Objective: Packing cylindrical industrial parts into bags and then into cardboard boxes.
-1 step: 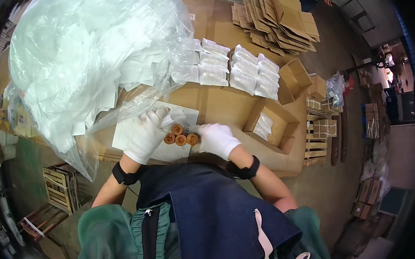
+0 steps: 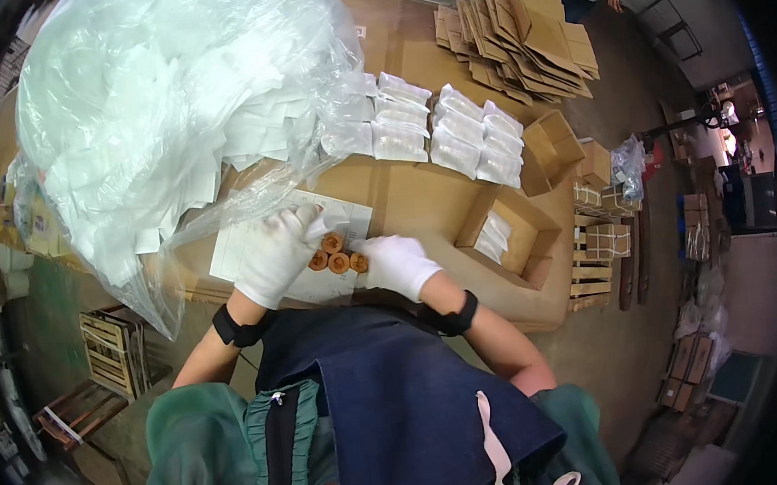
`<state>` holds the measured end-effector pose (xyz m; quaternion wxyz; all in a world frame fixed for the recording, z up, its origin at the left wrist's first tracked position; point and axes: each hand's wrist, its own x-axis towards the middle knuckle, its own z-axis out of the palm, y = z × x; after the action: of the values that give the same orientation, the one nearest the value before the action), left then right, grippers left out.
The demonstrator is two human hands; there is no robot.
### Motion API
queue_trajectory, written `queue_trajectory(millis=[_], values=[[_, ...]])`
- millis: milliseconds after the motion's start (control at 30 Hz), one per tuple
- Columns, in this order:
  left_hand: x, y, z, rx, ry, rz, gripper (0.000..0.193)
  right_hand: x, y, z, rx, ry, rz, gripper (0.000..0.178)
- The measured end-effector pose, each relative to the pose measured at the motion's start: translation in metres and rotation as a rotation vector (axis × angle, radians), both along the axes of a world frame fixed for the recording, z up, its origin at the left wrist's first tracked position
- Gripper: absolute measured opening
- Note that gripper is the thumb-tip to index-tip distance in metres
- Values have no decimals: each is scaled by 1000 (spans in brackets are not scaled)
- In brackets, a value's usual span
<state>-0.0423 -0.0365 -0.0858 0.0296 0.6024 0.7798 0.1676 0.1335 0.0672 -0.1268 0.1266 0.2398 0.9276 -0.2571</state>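
Gloved in white, the person's left hand (image 2: 280,249) has its fingers curled closed at the edge of a small white pouch (image 2: 335,219), which it appears to pinch. The right hand (image 2: 398,262), also gloved, is partly closed, its fingertips at the rightmost of four orange-brown cylinders (image 2: 339,262); whether it grips that piece cannot be told. Three of the cylinders sit in a row with one on the far side, between the two hands, over a white printed sheet (image 2: 231,242) on the desk (image 2: 412,190).

To the far left swells a large clear plastic bag (image 2: 190,84) full of white pouches. Right of it, white wrapped packets (image 2: 396,122) lie in rows. An open cardboard box (image 2: 528,230) on the near right holds more white packets, and flattened cardboard boxes (image 2: 528,36) are piled at the far right.
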Motion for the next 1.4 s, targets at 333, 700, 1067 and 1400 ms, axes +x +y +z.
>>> queue_trajectory(millis=[333,700,1067,1400], values=[[-3,1,-28,94,-33,-46,28,23,14,23,-296,416,-794,38],[47,15,-20,163,-541,-131,54,12,3,79,-135,234,-323,44],[70,55,91,161,-1480,-269,46,48,31,22,-811,821,-545,47],[47,78,77,481,-93,-547,38,58,32,84,-1232,510,-874,27]])
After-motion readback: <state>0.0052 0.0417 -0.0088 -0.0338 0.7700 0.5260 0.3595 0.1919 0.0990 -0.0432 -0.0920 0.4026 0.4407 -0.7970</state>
